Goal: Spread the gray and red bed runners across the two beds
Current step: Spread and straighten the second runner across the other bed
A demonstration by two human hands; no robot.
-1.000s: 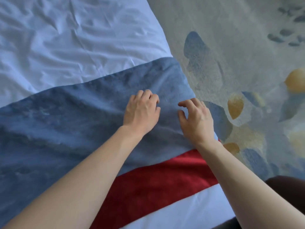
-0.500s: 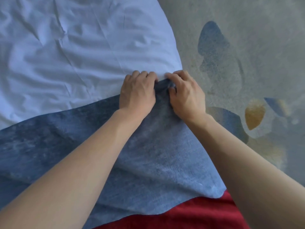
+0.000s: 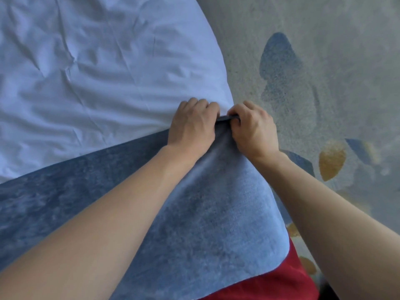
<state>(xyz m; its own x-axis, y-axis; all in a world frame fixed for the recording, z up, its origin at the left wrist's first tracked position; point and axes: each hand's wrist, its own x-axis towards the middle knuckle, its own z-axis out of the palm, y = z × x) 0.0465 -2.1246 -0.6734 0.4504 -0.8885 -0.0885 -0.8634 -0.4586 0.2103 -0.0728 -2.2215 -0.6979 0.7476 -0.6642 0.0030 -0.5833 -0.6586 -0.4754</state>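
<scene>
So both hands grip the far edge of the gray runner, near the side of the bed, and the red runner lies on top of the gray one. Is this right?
Not quite. The head view shows the gray runner lying on top of the red runner, covering most of it. The rest holds: the left hand and the right hand both grip its far edge, near the side of the bed.

Bedroom, white-sheeted bed (image 3: 91, 79), patterned carpet (image 3: 324, 61) beside it

text: none legible | labels: none | numbers: none | signs: none
</scene>
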